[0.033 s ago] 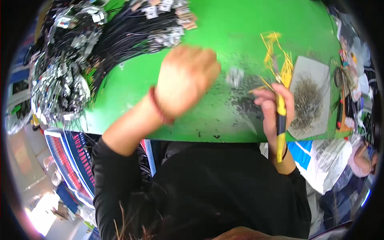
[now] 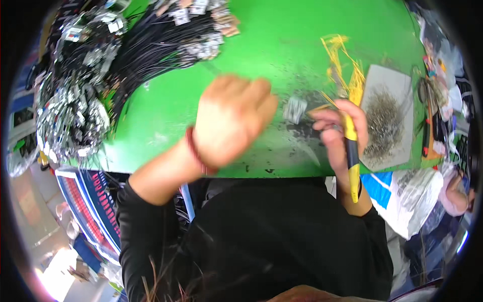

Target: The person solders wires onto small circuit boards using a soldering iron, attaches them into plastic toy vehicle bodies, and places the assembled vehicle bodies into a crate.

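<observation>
My left hand (image 2: 234, 113), knuckles up and blurred by motion, is curled closed over the green table; whatever its fingers hold, if anything, is hidden. In my right hand (image 2: 334, 133) is a slim tool with a yellow-and-black handle (image 2: 351, 151), its tail pointing toward me. The tool's front end lies against a bunch of thin yellow strands (image 2: 355, 85), so its tip is hard to make out. A thin yellowish piece (image 2: 318, 108) shows at the right fingertips. Between my hands lies a small silvery clump (image 2: 295, 109) on the table.
A grey board (image 2: 386, 75) bearing dark metallic bits (image 2: 385, 123) lies right of my right hand. Black cables (image 2: 156, 53) with tagged ends spread at the far left, beside a silvery heap (image 2: 73, 118). Hand tools (image 2: 426, 118) line the table's (image 2: 282, 30) right edge.
My left hand has come slightly nearer to me. The right hand keeps its hold on the tool. The whole view has shifted a little.
</observation>
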{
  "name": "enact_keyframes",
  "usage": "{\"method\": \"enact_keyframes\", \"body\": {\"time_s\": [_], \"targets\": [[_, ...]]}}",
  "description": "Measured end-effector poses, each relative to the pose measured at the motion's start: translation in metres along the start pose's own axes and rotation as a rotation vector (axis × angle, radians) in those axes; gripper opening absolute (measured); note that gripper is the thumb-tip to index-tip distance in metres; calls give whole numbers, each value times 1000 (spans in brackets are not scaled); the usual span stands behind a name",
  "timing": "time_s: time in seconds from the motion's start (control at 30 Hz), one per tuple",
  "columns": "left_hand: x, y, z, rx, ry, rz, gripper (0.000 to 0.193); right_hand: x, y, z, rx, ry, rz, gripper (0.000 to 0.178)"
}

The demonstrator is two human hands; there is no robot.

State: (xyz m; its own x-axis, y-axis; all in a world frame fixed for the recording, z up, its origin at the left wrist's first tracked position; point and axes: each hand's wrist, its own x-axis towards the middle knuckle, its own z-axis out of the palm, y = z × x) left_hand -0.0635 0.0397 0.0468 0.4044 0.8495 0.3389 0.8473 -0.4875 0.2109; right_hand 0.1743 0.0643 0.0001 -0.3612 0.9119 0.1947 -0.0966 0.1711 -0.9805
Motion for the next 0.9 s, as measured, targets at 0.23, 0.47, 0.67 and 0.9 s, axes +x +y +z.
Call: {"method": "enact_keyframes", "body": {"time_s": [0.23, 0.47, 0.67, 0.9], "targets": [[-31, 43, -6, -516, 75, -242, 22, -9, -17, -2, -34, -97, -86, 35], [-70, -7, 32, -310, 31, -290, 18, -6, 18, 11, -184, -214, -19, 34], [-37, 1, 32, -136, 8, -333, 18, -3, 23, 4, -651, -167, -269, 38], [44, 56, 75, -316, 9, -227, 13, -27, 6, -58, -359, 221, -137, 27]]}}
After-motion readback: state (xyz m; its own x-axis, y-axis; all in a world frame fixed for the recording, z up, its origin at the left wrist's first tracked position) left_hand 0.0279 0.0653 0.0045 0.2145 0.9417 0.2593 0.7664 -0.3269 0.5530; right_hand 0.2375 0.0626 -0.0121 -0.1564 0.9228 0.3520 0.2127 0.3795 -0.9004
